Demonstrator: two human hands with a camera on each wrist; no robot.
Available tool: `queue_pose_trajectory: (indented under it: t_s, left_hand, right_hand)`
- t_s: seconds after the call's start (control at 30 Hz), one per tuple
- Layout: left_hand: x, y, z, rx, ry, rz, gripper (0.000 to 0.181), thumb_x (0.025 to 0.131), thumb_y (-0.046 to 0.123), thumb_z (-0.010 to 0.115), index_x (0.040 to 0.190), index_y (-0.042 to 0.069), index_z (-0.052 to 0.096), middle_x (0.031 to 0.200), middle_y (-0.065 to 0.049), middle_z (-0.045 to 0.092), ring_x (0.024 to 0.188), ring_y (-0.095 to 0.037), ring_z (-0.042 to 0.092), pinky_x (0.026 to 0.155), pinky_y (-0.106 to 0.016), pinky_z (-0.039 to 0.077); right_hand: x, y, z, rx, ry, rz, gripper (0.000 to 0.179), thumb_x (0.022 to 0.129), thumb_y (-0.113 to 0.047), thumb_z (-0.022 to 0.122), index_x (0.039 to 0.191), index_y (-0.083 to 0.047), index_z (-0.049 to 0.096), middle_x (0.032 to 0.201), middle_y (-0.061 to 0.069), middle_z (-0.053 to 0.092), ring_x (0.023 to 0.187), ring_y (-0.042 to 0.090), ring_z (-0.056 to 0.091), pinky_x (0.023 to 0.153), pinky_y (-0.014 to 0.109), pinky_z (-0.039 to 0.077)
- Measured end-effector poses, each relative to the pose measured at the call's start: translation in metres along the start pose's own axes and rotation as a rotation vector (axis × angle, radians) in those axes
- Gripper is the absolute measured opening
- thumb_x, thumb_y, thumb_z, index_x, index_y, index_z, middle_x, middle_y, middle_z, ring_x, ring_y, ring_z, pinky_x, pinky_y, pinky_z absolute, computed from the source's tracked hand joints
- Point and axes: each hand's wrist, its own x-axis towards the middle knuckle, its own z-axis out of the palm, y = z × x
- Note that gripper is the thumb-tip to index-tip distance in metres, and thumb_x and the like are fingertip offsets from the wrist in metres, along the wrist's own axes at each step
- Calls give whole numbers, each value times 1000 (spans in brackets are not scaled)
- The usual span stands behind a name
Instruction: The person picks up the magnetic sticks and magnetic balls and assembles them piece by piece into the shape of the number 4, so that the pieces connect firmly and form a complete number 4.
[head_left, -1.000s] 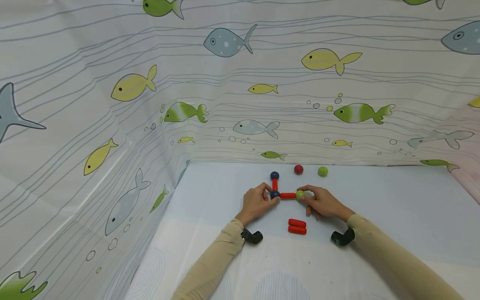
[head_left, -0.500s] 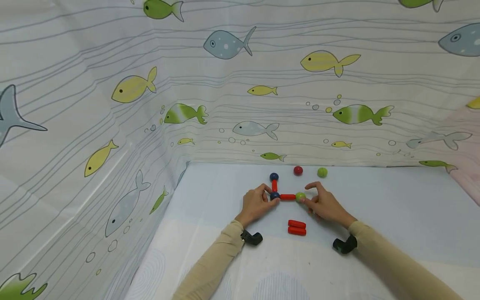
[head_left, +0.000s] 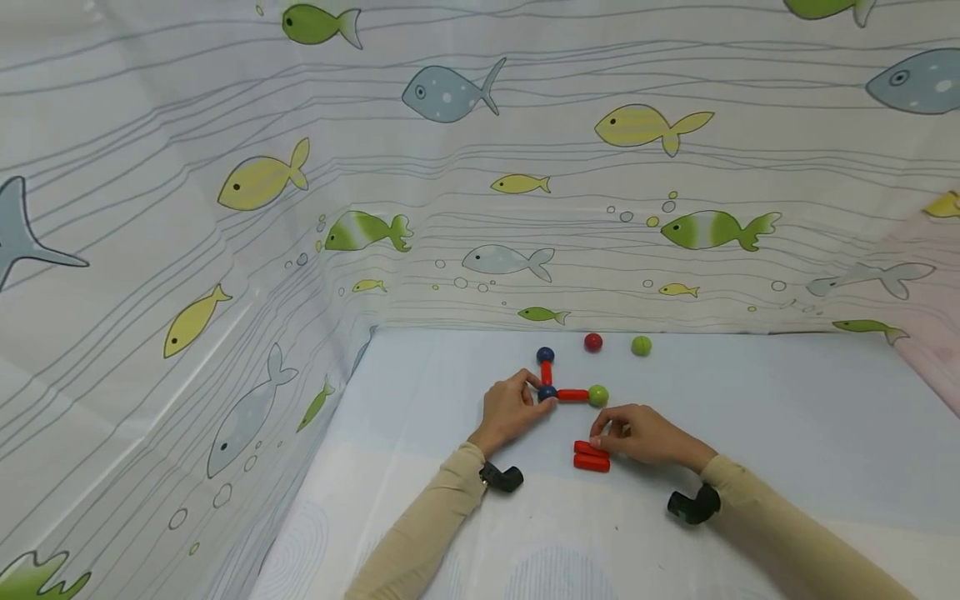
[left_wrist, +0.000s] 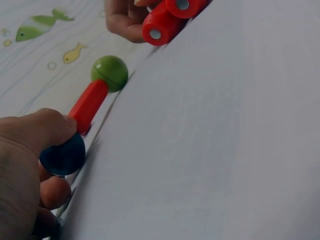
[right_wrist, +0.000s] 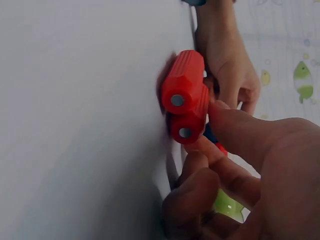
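Observation:
My left hand (head_left: 508, 412) holds a dark blue ball (head_left: 547, 393) between thumb and fingers at the corner of an L-shaped piece. From that ball a red magnetic rod (head_left: 573, 395) runs right to a light green ball (head_left: 597, 396). Another red rod (head_left: 546, 373) leads away to a second blue ball (head_left: 545, 356). Nearer to me, two loose red rods lie side by side, silver discs showing in their ends. The thumb and index finger of my right hand (head_left: 647, 435) pinch the farther rod (right_wrist: 186, 131); the nearer rod (right_wrist: 186, 75) lies against it.
A red ball (head_left: 593, 342) and a green ball (head_left: 641, 346) stand farther back on the white table (head_left: 787, 433), close to the fish-printed curtain (head_left: 435, 192). The curtain also rises along the left side. Black wrist cameras sit on both sleeves.
My right hand has let go of the light green ball, moved toward me and taken hold of the farther loose red rod. My left hand stays on the corner blue ball.

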Motion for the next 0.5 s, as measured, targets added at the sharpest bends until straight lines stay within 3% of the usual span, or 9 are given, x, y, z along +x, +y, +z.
queue_pose_trajectory:
  t_s: [0.3, 0.5]
  left_hand:
    - [-1, -2, 2, -2, -8, -18, 37, 88, 44, 83, 107, 14, 71, 64, 10, 56, 57, -1, 46, 56, -21, 35]
    - [0, -1, 1, 3, -4, -18, 36, 89, 43, 83, 106, 14, 71, 64, 9, 57, 57, -2, 47, 56, -21, 35]
  right_hand:
    - [-2, -8, 0, -23, -46, -10, 18, 99, -34, 76, 104, -17, 76, 80, -10, 63, 78, 5, 56, 68, 24, 46]
    - [-1, -12, 0, -57, -51, 2, 15, 99, -32, 75, 100, -17, 75, 78, -12, 60, 73, 5, 53, 65, 23, 43]
